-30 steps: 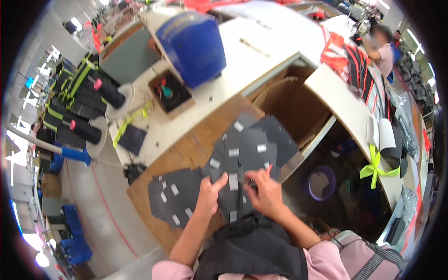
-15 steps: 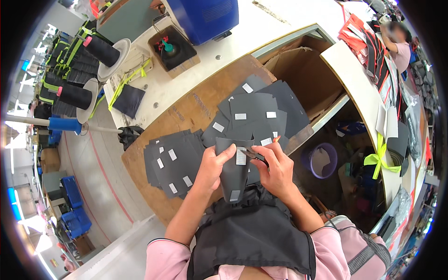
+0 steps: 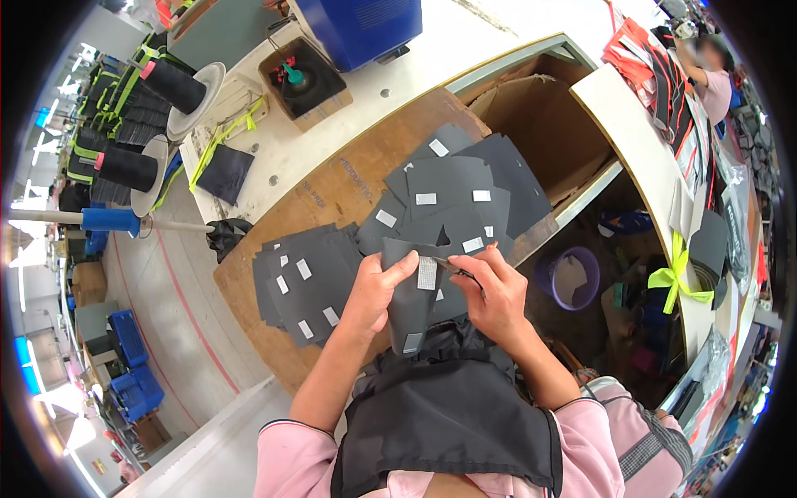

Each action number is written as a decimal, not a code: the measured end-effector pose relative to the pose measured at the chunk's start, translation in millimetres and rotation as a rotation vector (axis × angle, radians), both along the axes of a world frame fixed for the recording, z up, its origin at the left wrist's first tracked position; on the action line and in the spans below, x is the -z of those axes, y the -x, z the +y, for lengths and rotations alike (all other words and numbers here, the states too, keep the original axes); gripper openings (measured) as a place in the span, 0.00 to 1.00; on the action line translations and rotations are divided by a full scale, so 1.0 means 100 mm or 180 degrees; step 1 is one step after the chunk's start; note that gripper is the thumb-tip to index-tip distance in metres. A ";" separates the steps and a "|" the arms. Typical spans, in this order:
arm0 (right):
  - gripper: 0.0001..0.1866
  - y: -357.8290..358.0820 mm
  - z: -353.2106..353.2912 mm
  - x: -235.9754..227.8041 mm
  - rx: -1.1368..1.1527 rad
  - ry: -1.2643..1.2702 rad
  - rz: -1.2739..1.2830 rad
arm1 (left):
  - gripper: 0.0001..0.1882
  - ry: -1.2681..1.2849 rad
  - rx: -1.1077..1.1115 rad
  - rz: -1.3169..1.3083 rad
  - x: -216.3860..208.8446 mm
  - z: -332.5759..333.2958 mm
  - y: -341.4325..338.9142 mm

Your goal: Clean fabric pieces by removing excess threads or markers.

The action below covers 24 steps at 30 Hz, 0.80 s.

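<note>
My left hand (image 3: 375,286) pinches a folded dark grey fabric piece (image 3: 404,300) between thumb and fingers, holding it up in front of my apron. White hook-and-loop-like patches (image 3: 427,274) sit on the piece, one near its top and one at its lower end. In my right hand (image 3: 498,292) is a pair of small dark thread snips (image 3: 453,267), whose tip touches the piece beside the upper patch. Part of the snips is hidden by my fingers. Similar grey pieces with white patches lie in a left pile (image 3: 309,295) and a right pile (image 3: 448,176).
Both piles rest on a brown wooden board (image 3: 249,290). Beyond it are a white tabletop (image 3: 365,112), a blue machine housing (image 3: 361,29) and black thread cones (image 3: 129,170). An open cardboard box (image 3: 548,124) and a purple bin (image 3: 591,282) stand to the right. Another person (image 3: 716,91) is far right.
The snips and my right hand have shifted slightly, staying at the upper patch. The fabric piece has tilted a little, and its top edge gapes more. My left hand keeps its grip.
</note>
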State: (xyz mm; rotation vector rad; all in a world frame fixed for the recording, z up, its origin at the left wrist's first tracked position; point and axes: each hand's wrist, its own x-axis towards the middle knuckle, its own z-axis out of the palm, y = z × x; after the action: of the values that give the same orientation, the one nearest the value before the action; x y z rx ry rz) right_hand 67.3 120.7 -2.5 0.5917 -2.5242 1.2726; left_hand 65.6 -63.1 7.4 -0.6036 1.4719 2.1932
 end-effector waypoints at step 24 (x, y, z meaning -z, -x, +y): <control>0.10 0.16 0.03 0.53 -0.0172 0.3449 -0.4309 | 0.15 0.2414 0.1553 0.2209 0.37 -0.15 0.02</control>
State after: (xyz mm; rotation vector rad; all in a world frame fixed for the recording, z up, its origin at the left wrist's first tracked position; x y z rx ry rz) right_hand 50.8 123.5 -55.6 -0.6914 -1.7379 3.3675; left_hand 63.4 -78.4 -29.9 0.3584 2.5016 1.4617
